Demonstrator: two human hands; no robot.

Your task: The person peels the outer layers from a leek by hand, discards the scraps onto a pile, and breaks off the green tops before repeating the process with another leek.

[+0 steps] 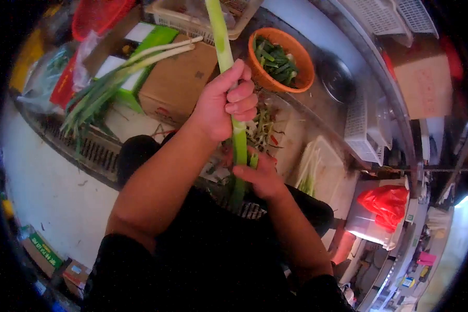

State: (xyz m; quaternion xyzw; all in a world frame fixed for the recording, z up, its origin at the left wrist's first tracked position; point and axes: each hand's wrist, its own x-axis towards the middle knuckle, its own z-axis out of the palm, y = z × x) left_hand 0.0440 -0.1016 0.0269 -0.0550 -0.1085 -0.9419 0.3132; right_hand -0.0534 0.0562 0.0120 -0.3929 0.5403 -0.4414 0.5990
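A long green onion point(239, 140) stands almost upright in front of me, pale stalk up and green leaves down. My left hand point(229, 101) is closed in a fist around its stalk. Lower down, my right hand point(262, 176) grips the green leaves, thumb across the front; its fingertips are partly hidden, and a short leaf end pokes up beside the thumb. More green onions point(109, 86) lie across a cardboard box point(177, 80) at the left. Leaf scraps point(265, 125) litter the floor behind my hands.
An orange basket point(308, 78) of cut green leaves stands at the back. White stalks lie in a pale tray point(332, 169) on the right. A beige crate point(179, 21), a red basin point(96, 18) and a white bucket point(361, 229) with a red bag are around me.
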